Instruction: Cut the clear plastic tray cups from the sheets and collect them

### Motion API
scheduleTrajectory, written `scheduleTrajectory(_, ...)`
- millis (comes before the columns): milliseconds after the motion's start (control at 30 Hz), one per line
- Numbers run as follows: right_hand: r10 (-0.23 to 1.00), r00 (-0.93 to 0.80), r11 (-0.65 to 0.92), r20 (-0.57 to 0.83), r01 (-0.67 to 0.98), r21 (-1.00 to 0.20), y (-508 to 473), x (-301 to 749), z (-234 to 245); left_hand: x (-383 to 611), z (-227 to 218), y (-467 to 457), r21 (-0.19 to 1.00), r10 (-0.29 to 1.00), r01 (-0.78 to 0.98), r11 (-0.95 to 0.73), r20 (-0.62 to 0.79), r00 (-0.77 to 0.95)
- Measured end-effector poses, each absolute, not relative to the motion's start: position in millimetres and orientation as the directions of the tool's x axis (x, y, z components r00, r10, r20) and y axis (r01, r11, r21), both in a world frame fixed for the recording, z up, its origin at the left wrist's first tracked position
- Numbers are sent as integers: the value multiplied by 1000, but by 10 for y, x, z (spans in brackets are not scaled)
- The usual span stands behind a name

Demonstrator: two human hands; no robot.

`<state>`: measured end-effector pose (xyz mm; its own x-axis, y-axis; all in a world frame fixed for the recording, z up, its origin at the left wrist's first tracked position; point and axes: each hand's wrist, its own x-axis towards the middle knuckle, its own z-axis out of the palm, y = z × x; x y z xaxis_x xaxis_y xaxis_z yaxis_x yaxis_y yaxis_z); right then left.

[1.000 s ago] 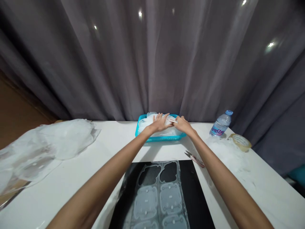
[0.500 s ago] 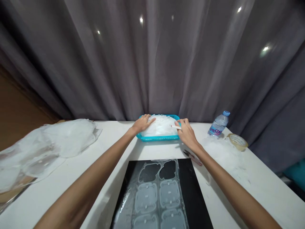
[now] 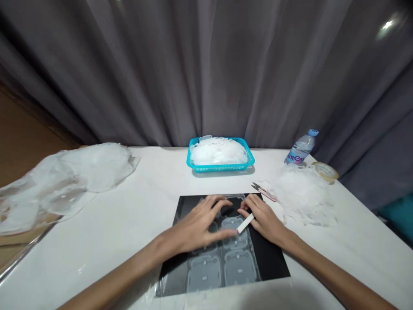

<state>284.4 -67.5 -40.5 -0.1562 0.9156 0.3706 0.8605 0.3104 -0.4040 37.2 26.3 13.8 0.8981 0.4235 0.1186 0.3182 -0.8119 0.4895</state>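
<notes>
A clear plastic sheet (image 3: pixel 206 272) with moulded, rounded-square pieces lies over a black board (image 3: pixel 272 262) in front of me. Two outlines at its far end are cut out, and black shows through them. Over the sheet's left half hovers my left hand (image 3: pixel 206 221), thumb and fingers apart, holding nothing. My right hand (image 3: pixel 261 217) is at the sheet's far right corner, its fingers curled around a slim white stick-like tool (image 3: pixel 245 223) with a reddish tip. Whether those fingertips also pinch the sheet's edge I cannot tell.
A blue basket (image 3: pixel 222 168) heaped with white translucent pieces stands at the back. Thread snips (image 3: pixel 263 191) lie right of the board, beside clear scraps (image 3: pixel 303 193), a water bottle (image 3: pixel 300 150) and a tape roll (image 3: pixel 325 171). Crumpled plastic sheeting (image 3: pixel 97 168) covers the left side.
Both hands have left the basket and come back toward me over the plastic sheet. The white tool has stayed in my right hand. The view has tilted downward.
</notes>
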Motion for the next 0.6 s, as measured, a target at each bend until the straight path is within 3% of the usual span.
scheduleTrajectory(167, 905, -114, 304, 410, 848, -435, -536, 2836, -418, 314, -237, 226, 423, 393, 332, -843, 63, 918)
scheduleTrajectory(400, 853, 116, 224, 509, 801, -556, -548, 2885, -331, 399, -173, 569, 441, 417, 355, -825, 50, 907)
scheduleTrajectory(500, 882, 148, 274, 447, 611, -743, -596, 2879, -303, 453, -139, 673, 435, 398, 334, -836, 61, 915)
scheduleTrajectory(600, 949, 57, 267, 310, 374, -888, -622, 2857, -314, 498, -128, 727, 388, 404, 321, -864, 154, 902)
